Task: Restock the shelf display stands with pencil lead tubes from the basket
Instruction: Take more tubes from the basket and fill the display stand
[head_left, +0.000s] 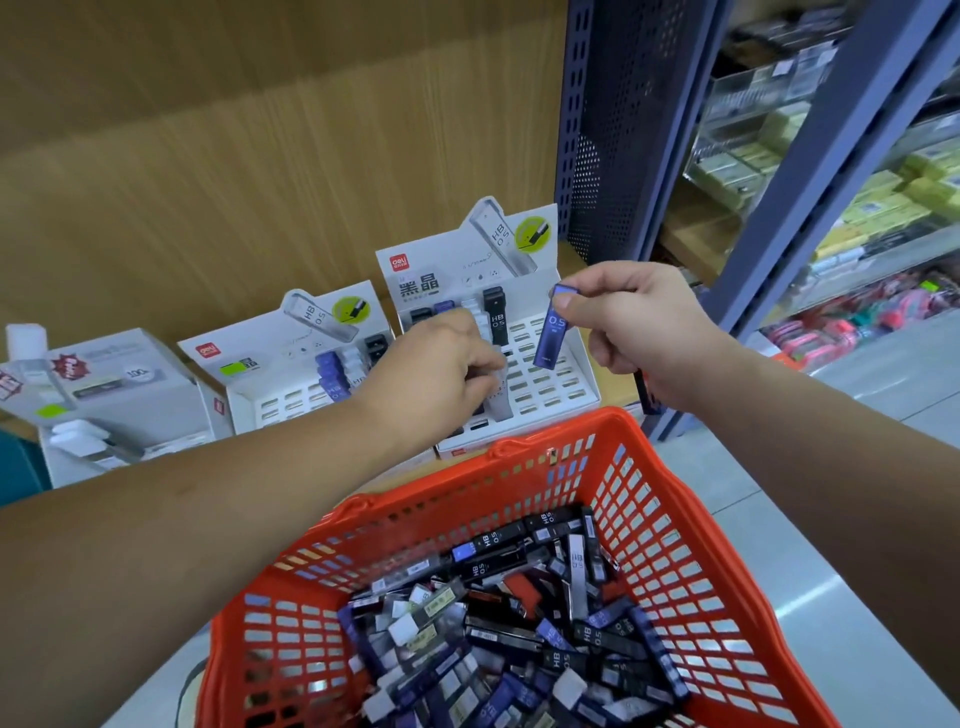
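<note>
Head cam says you're barely started, right? Your red basket (670, 499) is still heaped with pencil lead tubes (519, 623), plenty of them marked "HB 0.5".

— Yep, long way to go. Your right hand (639, 322) pinches a blue tube (553, 327) reading "0.5" above the display stand (550, 387), and your left hand (441, 364) curls around a pale tube (498, 402) there. Most slots are empty. The header says "deli" and "HB 0.5". The second stand (291, 400) is mostly bare too.
</note>
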